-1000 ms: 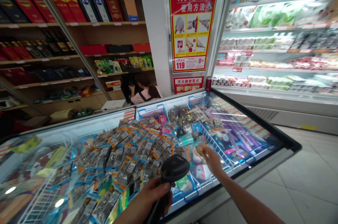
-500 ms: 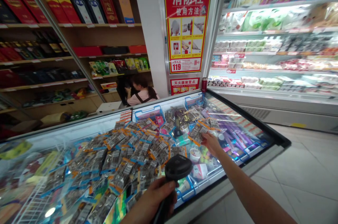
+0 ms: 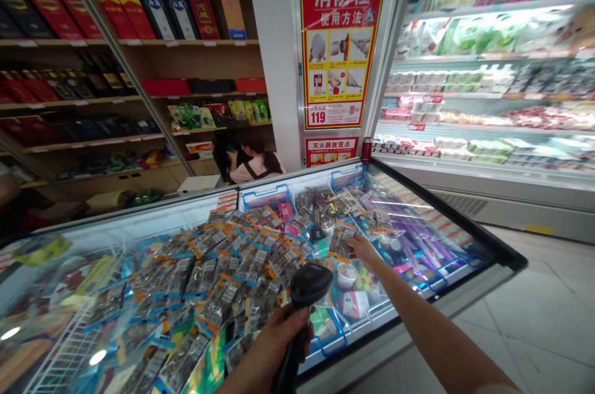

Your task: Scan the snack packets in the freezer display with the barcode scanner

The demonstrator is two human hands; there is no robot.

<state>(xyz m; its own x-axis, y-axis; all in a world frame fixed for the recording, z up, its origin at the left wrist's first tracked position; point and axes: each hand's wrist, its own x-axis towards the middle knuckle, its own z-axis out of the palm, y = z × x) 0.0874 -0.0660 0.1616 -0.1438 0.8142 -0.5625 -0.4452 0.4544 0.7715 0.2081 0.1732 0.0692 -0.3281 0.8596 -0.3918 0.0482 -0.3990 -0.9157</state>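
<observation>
The fingers of the right hand pinched the near edge of a packet, a flat silvery pack with orange trim that stood out past the fingertips toward the far side of the freezer, tilted up above the goods beneath it. The arm behind that hand stretched from the lower right corner across the freezer's front rim. The left hand was clenched around the handle of a black scanner, whose rounded head rose above the knuckles and pointed toward the packet, a little short of it and to its left. Under both hands lay the open chest freezer, its black frame running to a corner at the right. A heap of similar silver packs with orange and blue edges filled the middle, and blue wire baskets along the front held small tubs and cartons. Purple packs lay in the right section. Beyond the freezer a person sat with their back turned. A red and yellow poster hung on the white pillar, wooden shelves of boxed goods stood on the left, and a lit chilled cabinet on the right.
</observation>
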